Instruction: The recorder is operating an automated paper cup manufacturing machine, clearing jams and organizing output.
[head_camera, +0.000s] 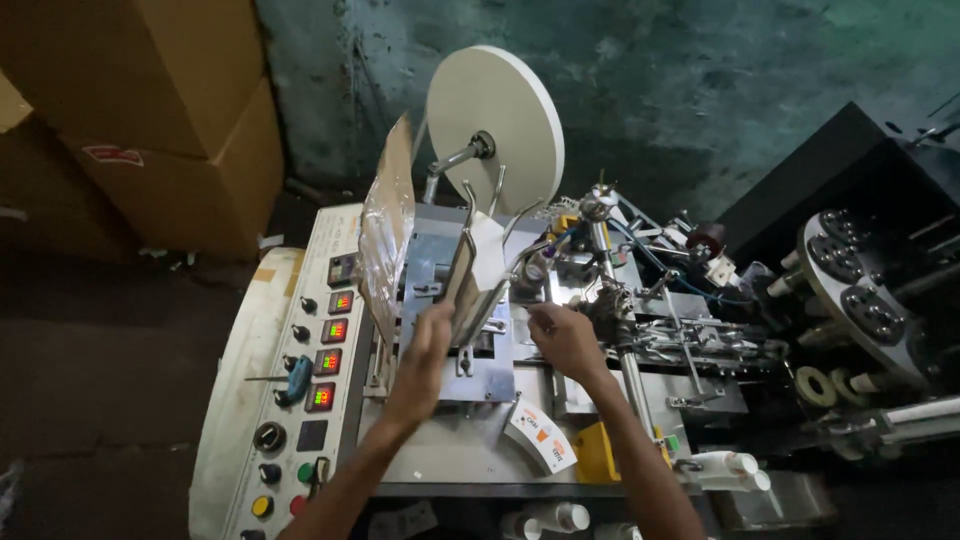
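My left hand (425, 355) presses flat against a stack of paper blanks (468, 285) standing upright in the metal feed rack of a machine. My right hand (565, 340) reaches to the other side of that stack, fingers curled near its lower edge; whether it grips anything I cannot tell. A large white paper roll (500, 125) is mounted on a spindle above the rack. A clear plastic sheet (385, 235) stands on edge to the left of my left hand.
A control panel (315, 400) with lit displays, knobs and coloured buttons runs down the machine's left side. Printed fan-shaped blanks (540, 438) lie on the machine bed. Finished white cups (735, 468) lie at lower right. A rotating mould wheel (860, 290) is right; cardboard boxes (170, 110) upper left.
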